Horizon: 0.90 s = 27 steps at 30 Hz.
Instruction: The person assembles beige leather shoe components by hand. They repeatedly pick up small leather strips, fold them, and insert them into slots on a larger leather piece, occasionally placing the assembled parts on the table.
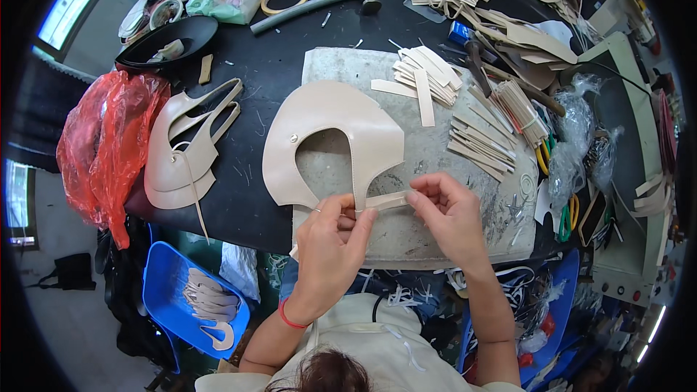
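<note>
A beige leather shoe upper (pixel 327 105) with a large rounded opening lies on a worn grey board (pixel 501 239). My left hand (pixel 327 250) is closed, pinching the narrow strap of this upper at its near end. From there a short beige strip (pixel 388 201) runs to the right. Its far end sits between the thumb and fingers of my right hand (pixel 450 214). Exactly how strip and strap meet is covered by my left fingertips. Pale short strips (pixel 428 76) and narrower beige strips (pixel 483 145) lie in piles beyond my right hand.
Left of the board lie another strappy upper (pixel 178 167) and a red plastic bag (pixel 102 152). A hammer (pixel 312 9) and a black dish (pixel 192 29) are at the back. A blue bin (pixel 156 283) with leather pieces stands below the table's left side. Scissors (pixel 565 223) lie far right.
</note>
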{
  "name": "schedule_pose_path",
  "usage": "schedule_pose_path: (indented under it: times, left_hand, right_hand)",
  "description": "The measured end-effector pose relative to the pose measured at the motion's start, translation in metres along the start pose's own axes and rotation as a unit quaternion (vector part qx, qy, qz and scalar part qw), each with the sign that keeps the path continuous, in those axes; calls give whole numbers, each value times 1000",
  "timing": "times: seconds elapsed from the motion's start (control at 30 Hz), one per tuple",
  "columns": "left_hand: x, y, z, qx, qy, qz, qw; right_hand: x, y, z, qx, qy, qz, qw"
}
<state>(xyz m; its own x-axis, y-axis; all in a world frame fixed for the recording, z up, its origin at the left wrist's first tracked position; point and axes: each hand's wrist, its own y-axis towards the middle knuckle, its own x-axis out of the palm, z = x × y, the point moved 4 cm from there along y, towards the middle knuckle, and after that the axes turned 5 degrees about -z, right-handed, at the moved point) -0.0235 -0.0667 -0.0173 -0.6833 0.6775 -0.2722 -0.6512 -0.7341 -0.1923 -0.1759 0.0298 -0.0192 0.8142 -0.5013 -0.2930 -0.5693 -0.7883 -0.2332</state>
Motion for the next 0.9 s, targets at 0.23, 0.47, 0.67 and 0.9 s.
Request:
schedule_pose_path:
  times: [0.23,0.47,0.67,0.9]
  left_hand:
    - [6,7,-7,25,86,42,995]
    - [12,11,3,60,195,50,978]
    - [-2,-3,21,92,91,55,990]
    - [30,91,149,408,231,42,883]
  right_hand:
    - [8,-1,-5,-36,-90,31,995]
    - [-4,2,-8,-103,-260,56,958]
    - [-62,-23,-2,-58,-155,172,971]
    - [-96,-72,19,-18,-115,211,971]
